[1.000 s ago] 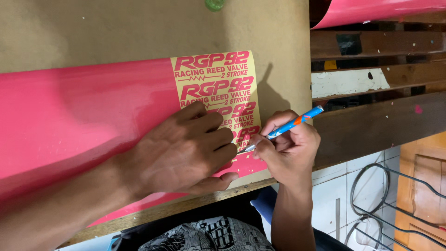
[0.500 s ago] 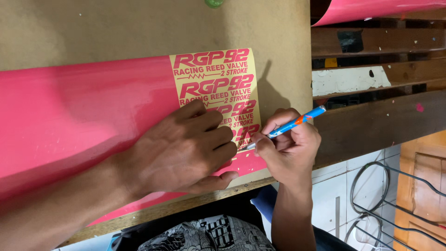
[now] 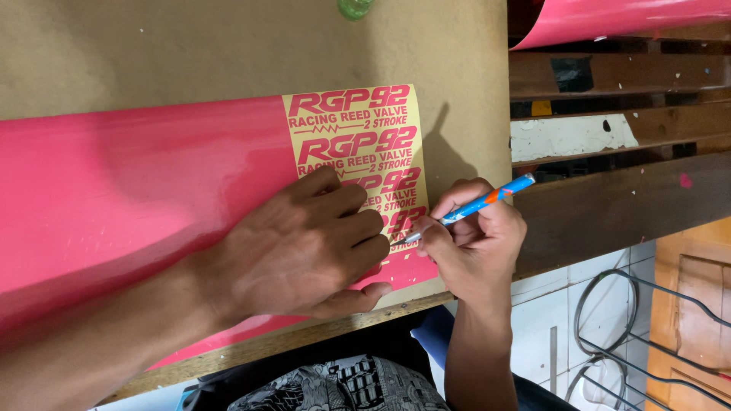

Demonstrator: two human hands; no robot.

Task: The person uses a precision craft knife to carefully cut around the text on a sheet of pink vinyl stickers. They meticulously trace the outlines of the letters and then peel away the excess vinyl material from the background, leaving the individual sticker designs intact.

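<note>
Brown board (image 3: 152,53): hands on pink sheet (image 3: 137,190).

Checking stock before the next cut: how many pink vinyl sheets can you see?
2. One pink sheet lies on the board under the left hand; another pink sheet shows top right. More may be hidden.

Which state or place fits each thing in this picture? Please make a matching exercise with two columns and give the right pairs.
Things:
1. left hand
2. blue craft knife with orange band
3. large pink vinyl sheet
4. small green round object

States or places:
A. at the top edge of the brown board
B. held in the right hand
C. pressed flat on the sheet
D. lying across the board, partly peeled to yellow backing

Pairs: 1-C, 2-B, 3-D, 4-A
</note>
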